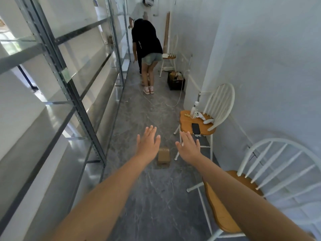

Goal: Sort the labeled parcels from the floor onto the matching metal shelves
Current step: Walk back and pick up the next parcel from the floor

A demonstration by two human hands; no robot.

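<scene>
A small brown cardboard parcel (163, 156) stands on the grey marbled floor in the middle of the aisle. My left hand (148, 143) and my right hand (188, 147) are stretched out above it with straight, spread fingers, one on each side of the parcel, and neither touches it. Both hands hold nothing. Metal shelves (73, 79) with glassy boards run along the left wall, and the nearer boards look bare.
Two white chairs with wooden seats stand by the right wall: a near chair (246, 185) and a farther chair (205, 122) carrying a phone and small items. Down the aisle a person (147, 54) bends over, with another person behind. A black crate (175, 80) and a white cable lie on the floor.
</scene>
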